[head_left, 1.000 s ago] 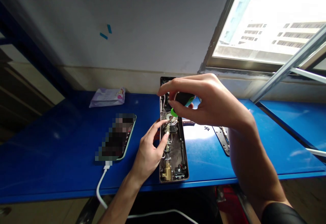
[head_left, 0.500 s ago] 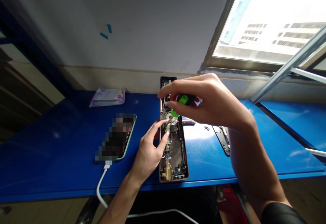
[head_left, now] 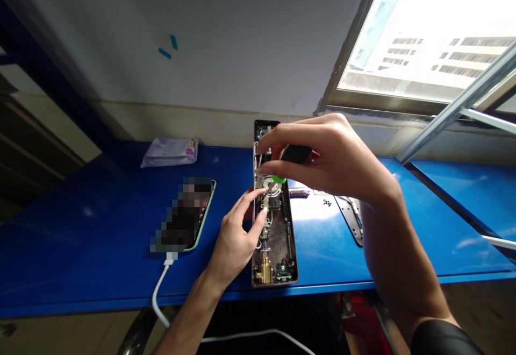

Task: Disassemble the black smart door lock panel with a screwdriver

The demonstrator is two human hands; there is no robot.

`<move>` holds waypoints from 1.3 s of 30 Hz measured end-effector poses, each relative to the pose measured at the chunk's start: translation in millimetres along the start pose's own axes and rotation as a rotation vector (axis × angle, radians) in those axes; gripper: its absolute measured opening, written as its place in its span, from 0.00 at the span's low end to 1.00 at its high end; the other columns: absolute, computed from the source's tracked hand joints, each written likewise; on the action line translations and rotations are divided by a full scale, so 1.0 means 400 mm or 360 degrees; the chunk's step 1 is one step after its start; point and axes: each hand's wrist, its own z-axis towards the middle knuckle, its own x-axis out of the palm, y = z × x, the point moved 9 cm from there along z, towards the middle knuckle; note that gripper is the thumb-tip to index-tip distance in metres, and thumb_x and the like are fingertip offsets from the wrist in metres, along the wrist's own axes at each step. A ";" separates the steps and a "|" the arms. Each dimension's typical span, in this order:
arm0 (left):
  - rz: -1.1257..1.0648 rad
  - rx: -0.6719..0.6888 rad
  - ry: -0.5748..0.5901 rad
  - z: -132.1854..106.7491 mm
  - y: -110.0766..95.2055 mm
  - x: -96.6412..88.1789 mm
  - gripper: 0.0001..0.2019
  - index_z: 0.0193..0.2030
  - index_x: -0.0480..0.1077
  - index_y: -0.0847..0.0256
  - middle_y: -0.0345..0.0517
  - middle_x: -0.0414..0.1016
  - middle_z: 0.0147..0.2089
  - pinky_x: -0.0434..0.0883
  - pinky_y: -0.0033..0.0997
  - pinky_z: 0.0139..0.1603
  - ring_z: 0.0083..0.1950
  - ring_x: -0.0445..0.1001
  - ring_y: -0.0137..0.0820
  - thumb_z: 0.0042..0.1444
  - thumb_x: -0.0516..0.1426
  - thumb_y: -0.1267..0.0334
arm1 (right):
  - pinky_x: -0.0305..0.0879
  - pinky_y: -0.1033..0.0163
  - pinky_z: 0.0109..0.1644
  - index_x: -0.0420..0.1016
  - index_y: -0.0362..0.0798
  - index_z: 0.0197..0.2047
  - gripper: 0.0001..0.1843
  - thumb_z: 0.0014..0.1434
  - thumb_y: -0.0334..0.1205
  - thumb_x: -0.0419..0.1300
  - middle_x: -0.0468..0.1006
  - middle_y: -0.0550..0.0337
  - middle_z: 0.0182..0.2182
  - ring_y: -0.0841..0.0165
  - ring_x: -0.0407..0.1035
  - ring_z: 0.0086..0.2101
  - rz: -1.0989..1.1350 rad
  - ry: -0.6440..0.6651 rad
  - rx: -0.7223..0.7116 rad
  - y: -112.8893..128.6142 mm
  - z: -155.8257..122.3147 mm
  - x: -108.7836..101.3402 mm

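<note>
An opened door lock (head_left: 282, 242) lies lengthwise on the blue table, its long dark housing showing wires, a round white part and a brass cylinder (head_left: 264, 271). My left hand (head_left: 237, 236) reaches in from the left, thumb and forefinger closed around a small pale part near the middle of the lock. Above the lock, my right hand (head_left: 322, 153) grips a screwdriver (head_left: 296, 154) with a black and green handle. Its shaft slants down to the left and ends by my left fingertips. What the tip touches is too small to tell.
A phone (head_left: 187, 215) with a white cable (head_left: 159, 290) lies at left, before a purple packet (head_left: 171, 151). Right of the lock are small black screws (head_left: 327, 203), a reddish-brown object (head_left: 299, 193) and a black plate with wires (head_left: 352, 220). A metal frame (head_left: 455, 110) stands at right.
The fingers of my right hand have shifted around the screwdriver handle, which appears turned and shows less green. My left hand holds its place on the lock.
</note>
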 end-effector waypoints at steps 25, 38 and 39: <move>0.0008 0.0003 -0.0006 0.001 -0.002 -0.002 0.18 0.63 0.72 0.55 0.49 0.82 0.55 0.74 0.45 0.67 0.64 0.77 0.43 0.69 0.58 0.60 | 0.65 0.68 0.36 0.78 0.44 0.53 0.14 0.66 0.37 0.64 0.81 0.63 0.33 0.76 0.70 0.29 -0.0070 -0.0007 0.0011 0.002 0.001 0.004; 0.0204 0.0098 -0.0081 0.001 -0.018 -0.014 0.18 0.63 0.74 0.54 0.51 0.70 0.72 0.71 0.46 0.70 0.71 0.71 0.44 0.69 0.59 0.58 | 0.71 0.64 0.43 0.75 0.41 0.59 0.27 0.55 0.27 0.58 0.83 0.54 0.45 0.70 0.76 0.40 0.0000 -0.0001 0.0049 0.002 -0.003 -0.013; 0.0258 0.0125 -0.0112 0.003 -0.025 -0.018 0.17 0.61 0.76 0.55 0.52 0.67 0.74 0.71 0.48 0.71 0.71 0.71 0.45 0.69 0.59 0.58 | 0.72 0.64 0.44 0.75 0.41 0.59 0.27 0.55 0.26 0.58 0.83 0.54 0.45 0.69 0.77 0.40 0.0006 -0.0010 0.0053 0.004 -0.003 -0.017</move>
